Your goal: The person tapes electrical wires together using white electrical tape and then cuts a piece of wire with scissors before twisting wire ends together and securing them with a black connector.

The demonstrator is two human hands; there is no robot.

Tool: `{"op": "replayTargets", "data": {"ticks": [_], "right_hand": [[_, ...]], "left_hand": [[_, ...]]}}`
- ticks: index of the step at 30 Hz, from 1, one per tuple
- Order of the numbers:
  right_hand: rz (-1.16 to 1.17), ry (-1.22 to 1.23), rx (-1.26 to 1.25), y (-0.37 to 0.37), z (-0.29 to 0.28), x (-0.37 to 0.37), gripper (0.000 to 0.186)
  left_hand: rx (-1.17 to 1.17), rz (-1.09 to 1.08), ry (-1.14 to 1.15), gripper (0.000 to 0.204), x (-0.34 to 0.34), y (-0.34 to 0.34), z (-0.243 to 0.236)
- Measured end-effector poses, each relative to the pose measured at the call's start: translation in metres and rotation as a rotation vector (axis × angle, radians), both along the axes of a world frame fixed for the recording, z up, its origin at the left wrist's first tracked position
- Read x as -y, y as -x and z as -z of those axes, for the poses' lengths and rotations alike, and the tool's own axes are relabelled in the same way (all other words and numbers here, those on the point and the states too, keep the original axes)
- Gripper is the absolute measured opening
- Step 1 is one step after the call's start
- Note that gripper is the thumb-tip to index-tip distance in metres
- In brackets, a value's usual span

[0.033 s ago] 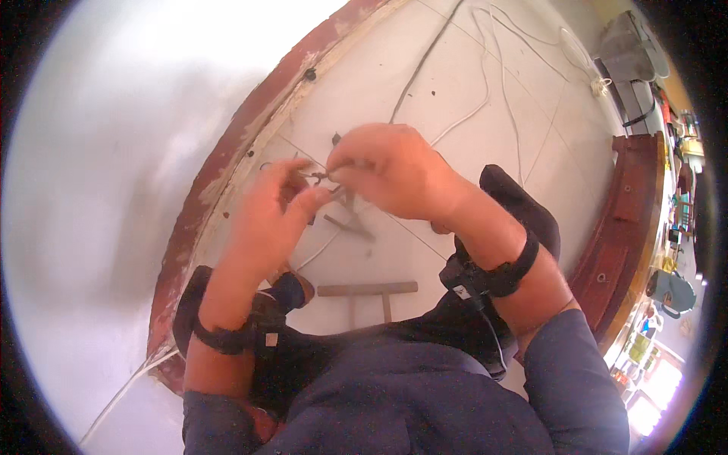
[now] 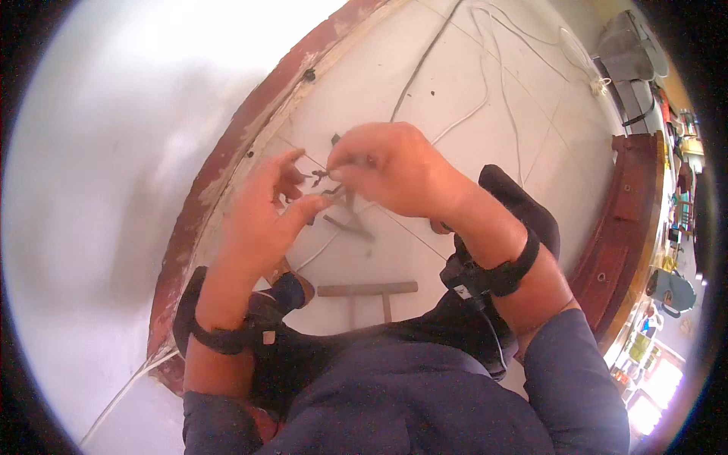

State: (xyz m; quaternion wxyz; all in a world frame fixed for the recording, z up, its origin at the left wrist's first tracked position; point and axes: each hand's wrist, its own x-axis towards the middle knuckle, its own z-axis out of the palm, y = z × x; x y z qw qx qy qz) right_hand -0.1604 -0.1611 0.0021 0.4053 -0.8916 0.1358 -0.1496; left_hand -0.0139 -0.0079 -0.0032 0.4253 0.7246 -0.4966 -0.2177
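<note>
My right hand (image 2: 398, 168) has its thumb and fingers closed in a pinch on a small, dark, twisted piece (image 2: 319, 177). The piece looks like short wire ends; its exact kind is too small to make out. Just left of it, my left hand (image 2: 262, 208) is spread, thumb and forefinger apart on either side of the dark ends. Whether the left thumb tip touches a dark strand I cannot tell. Both hands are held above the pale tiled floor (image 2: 455, 167), and the left one is slightly blurred.
A bar with two legs (image 2: 368, 289) lies below my hands, near a short brown bar (image 2: 347, 227). White cables (image 2: 485, 91) and a dark cable (image 2: 425, 64) run over the floor. A worn red-brown edge (image 2: 220, 167) borders the white wall; red-brown wooden furniture (image 2: 618, 220) stands right.
My left thumb and fingers have spread further apart, away from the dark piece. My right hand keeps its pinch almost in place.
</note>
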Motion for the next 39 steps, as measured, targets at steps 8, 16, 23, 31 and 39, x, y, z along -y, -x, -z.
{"op": "replayTargets", "data": {"ticks": [8,16,23,31,39], "right_hand": [[-0.023,-0.468,-0.206,-0.001,-0.01,0.002,0.012],[-0.041,0.206,0.107,-0.004,0.002,-0.007,0.009],[-0.022,0.043,0.088,0.001,0.009,0.0,0.009],[-0.018,-0.345,-0.109,-0.001,-0.008,0.001,0.01],[-0.041,0.17,0.081,-0.002,0.005,-0.005,0.011]], "left_hand": [[0.428,0.215,0.161,0.02,0.001,-0.012,0.004],[-1.053,-0.017,-0.188,0.022,-0.005,0.0,0.015],[-0.28,0.012,-0.058,0.018,0.002,0.003,0.003],[0.445,0.206,0.225,0.015,0.003,-0.011,0.01],[-0.938,-0.049,-0.187,0.02,-0.007,0.007,0.023]]}}
